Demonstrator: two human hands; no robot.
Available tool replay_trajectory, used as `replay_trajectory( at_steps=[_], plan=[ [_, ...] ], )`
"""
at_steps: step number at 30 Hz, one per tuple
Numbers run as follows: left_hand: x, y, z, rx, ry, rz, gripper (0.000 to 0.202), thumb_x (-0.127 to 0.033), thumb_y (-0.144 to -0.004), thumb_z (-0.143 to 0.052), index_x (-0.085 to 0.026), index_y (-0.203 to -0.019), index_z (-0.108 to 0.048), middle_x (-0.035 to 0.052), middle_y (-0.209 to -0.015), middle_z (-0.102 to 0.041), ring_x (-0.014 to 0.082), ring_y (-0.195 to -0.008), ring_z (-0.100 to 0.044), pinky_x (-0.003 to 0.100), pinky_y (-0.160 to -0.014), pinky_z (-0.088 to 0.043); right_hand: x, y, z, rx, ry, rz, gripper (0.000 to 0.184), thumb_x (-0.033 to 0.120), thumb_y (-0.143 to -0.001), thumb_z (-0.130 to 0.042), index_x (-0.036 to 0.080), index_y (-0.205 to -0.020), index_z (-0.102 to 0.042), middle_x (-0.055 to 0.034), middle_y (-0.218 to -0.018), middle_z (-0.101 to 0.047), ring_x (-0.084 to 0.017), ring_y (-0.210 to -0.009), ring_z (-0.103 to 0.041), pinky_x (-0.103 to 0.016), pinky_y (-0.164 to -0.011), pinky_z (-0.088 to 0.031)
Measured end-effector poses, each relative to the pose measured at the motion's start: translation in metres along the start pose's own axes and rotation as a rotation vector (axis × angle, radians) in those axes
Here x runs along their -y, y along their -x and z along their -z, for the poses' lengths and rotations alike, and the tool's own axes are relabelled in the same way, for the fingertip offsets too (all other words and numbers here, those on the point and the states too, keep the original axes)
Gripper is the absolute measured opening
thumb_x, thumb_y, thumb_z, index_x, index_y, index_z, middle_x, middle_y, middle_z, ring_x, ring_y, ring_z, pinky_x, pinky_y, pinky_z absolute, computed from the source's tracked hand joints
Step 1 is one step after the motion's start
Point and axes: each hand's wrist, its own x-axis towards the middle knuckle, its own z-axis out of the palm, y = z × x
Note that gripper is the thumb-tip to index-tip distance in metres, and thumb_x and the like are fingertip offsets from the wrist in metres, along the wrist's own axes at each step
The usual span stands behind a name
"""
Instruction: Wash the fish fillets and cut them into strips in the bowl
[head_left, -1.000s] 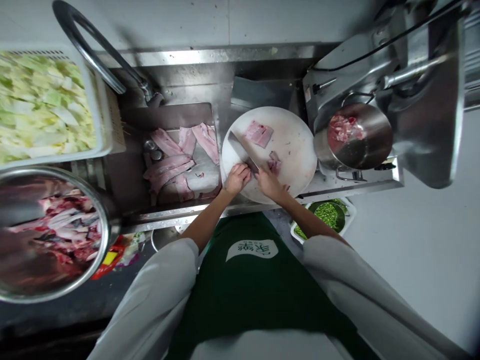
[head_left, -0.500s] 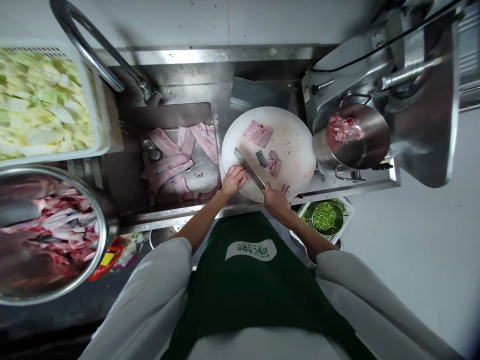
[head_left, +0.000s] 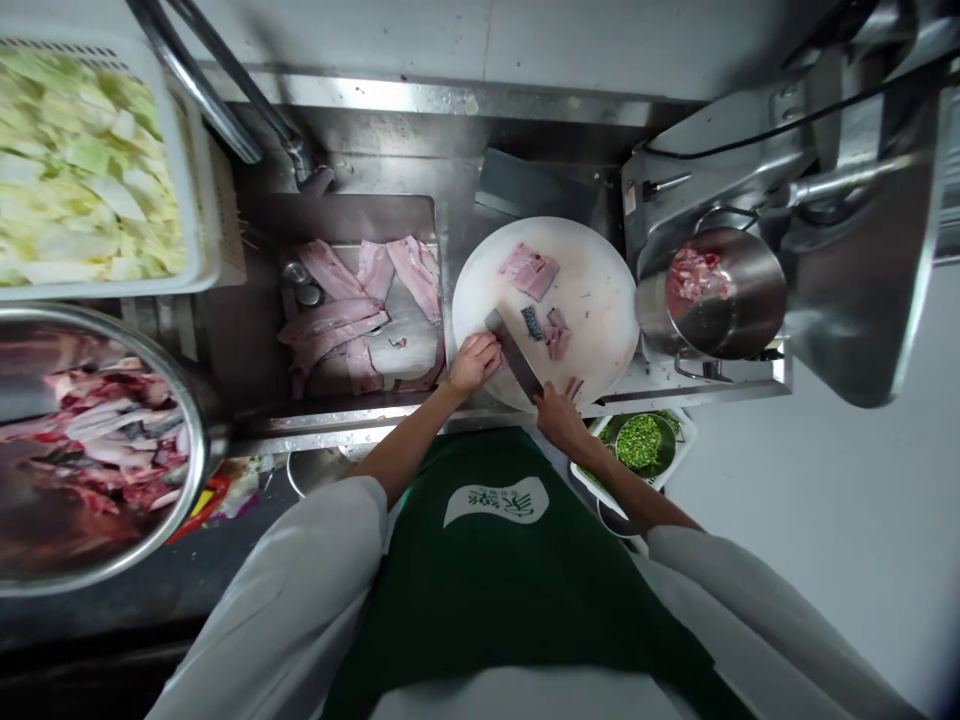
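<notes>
My right hand [head_left: 564, 420] is closed round the handle of a cleaver [head_left: 516, 358], whose broad blade slants up and left across a round white cutting board [head_left: 600, 270]. My left hand [head_left: 475, 363] lies at the board's left edge, fingers curled together close beside the blade. Whatever is under those fingers is hidden. A thick pink slab of fish [head_left: 529, 271] rests at the back of the board. Right of the blade are a small piece with dark patterned skin [head_left: 532, 322] and some cut pink pieces [head_left: 556, 333]. Thin strips [head_left: 574, 388] lie near my right hand.
Left of the board, a sink [head_left: 247, 330] holds several fish fillets [head_left: 337, 328]. A steel pot [head_left: 761, 290] with cut meat stands at right. Far left are a basket of chopped cabbage [head_left: 90, 190] and a large steel bowl [head_left: 196, 420] of fish parts. A faucet [head_left: 281, 130] arches behind.
The whole view has shifted slightly. Both hands keep nearly the same places on the board, with the cleaver blade still beside the left fingers. The fish pieces look unmoved.
</notes>
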Motion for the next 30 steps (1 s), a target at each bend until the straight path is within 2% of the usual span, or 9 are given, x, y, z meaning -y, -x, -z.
replay_trajectory(
  at_steps=[5, 8, 10, 12, 15, 18, 22, 26, 30],
  plan=[
    [0.001, -0.003, 0.001, 0.001, -0.032, -0.019, 0.020, -0.023, -0.107, -0.057, -0.018, -0.109, -0.077, 0.0147, -0.118, -0.074, 0.0284, -0.113, -0.067, 0.049, -0.101, -0.056, 0.016, -0.059, 0.028, -0.172, -0.040, 0.088, 0.038, 0.026, -0.115, -0.038, 0.005, -0.139, -0.060, -0.0258, -0.129, -0.074, -0.034, -0.124, -0.069, -0.038, -0.102, -0.051],
    [-0.003, -0.003, 0.006, -0.012, -0.041, -0.003, 0.019, -0.023, -0.106, -0.057, -0.018, -0.105, -0.076, 0.0142, -0.113, -0.075, 0.0282, -0.108, -0.067, 0.048, -0.097, -0.056, 0.003, -0.075, 0.045, -0.190, -0.043, 0.106, 0.040, 0.028, -0.113, -0.042, 0.003, -0.140, -0.060, -0.0267, -0.134, -0.071, -0.035, -0.129, -0.066, -0.040, -0.107, -0.050],
    [-0.006, 0.002, 0.012, -0.050, -0.029, -0.006, 0.020, -0.024, -0.107, -0.056, -0.019, -0.102, -0.075, 0.0130, -0.109, -0.074, 0.0274, -0.106, -0.067, 0.047, -0.097, -0.057, -0.008, -0.063, 0.046, -0.244, -0.034, 0.058, 0.046, 0.025, -0.113, -0.040, 0.001, -0.149, -0.054, -0.0295, -0.142, -0.067, -0.036, -0.131, -0.065, -0.041, -0.109, -0.050],
    [-0.007, 0.011, 0.018, -0.157, -0.028, 0.026, 0.022, -0.026, -0.108, -0.054, -0.020, -0.103, -0.074, 0.0124, -0.108, -0.074, 0.0269, -0.106, -0.067, 0.047, -0.097, -0.056, -0.010, -0.043, 0.037, -0.277, -0.027, 0.017, 0.052, 0.023, -0.113, -0.036, 0.000, -0.159, -0.043, -0.0311, -0.145, -0.064, -0.037, -0.129, -0.067, -0.042, -0.106, -0.051],
    [-0.006, 0.023, 0.022, -0.270, -0.054, 0.072, 0.023, -0.027, -0.109, -0.053, -0.020, -0.104, -0.073, 0.0130, -0.109, -0.073, 0.0270, -0.105, -0.066, 0.048, -0.098, -0.056, 0.008, -0.016, 0.016, -0.191, 0.005, 0.041, 0.051, 0.025, -0.115, -0.033, 0.006, -0.161, -0.043, -0.0276, -0.132, -0.072, -0.036, -0.120, -0.073, -0.042, -0.102, -0.053],
    [-0.005, 0.026, 0.018, -0.143, -0.045, 0.029, 0.022, -0.026, -0.107, -0.053, -0.020, -0.103, -0.074, 0.0136, -0.111, -0.074, 0.0279, -0.107, -0.066, 0.049, -0.097, -0.055, 0.029, -0.001, -0.001, -0.121, 0.060, 0.058, 0.045, 0.024, -0.115, -0.034, 0.010, -0.155, -0.051, -0.0238, -0.122, -0.077, -0.035, -0.117, -0.075, -0.041, -0.099, -0.054],
    [-0.005, 0.020, 0.008, -0.006, -0.028, 0.047, 0.020, -0.024, -0.105, -0.055, -0.021, -0.103, -0.074, 0.0142, -0.116, -0.074, 0.0295, -0.112, -0.065, 0.051, -0.099, -0.054, 0.033, 0.010, -0.005, -0.090, 0.118, 0.045, 0.046, 0.020, -0.114, -0.034, 0.009, -0.156, -0.048, -0.0231, -0.120, -0.078, -0.034, -0.115, -0.076, -0.040, -0.097, -0.055],
    [-0.001, 0.018, 0.006, -0.020, -0.027, 0.044, 0.022, -0.024, -0.106, -0.053, -0.020, -0.103, -0.075, 0.0146, -0.117, -0.075, 0.0294, -0.115, -0.065, 0.049, -0.099, -0.053, 0.027, 0.008, 0.004, -0.078, 0.114, 0.060, 0.043, 0.021, -0.115, -0.033, 0.008, -0.150, -0.052, -0.0228, -0.121, -0.079, -0.033, -0.116, -0.076, -0.037, -0.097, -0.054],
    [0.004, 0.017, 0.006, -0.042, -0.025, 0.049, 0.022, -0.024, -0.107, -0.054, -0.019, -0.106, -0.076, 0.0145, -0.118, -0.076, 0.0294, -0.117, -0.066, 0.049, -0.100, -0.052, 0.014, 0.013, 0.002, -0.062, 0.100, 0.061, 0.038, 0.026, -0.117, -0.032, 0.009, -0.141, -0.057, -0.0230, -0.121, -0.078, -0.032, -0.114, -0.076, -0.036, -0.094, -0.054]
  ],
)
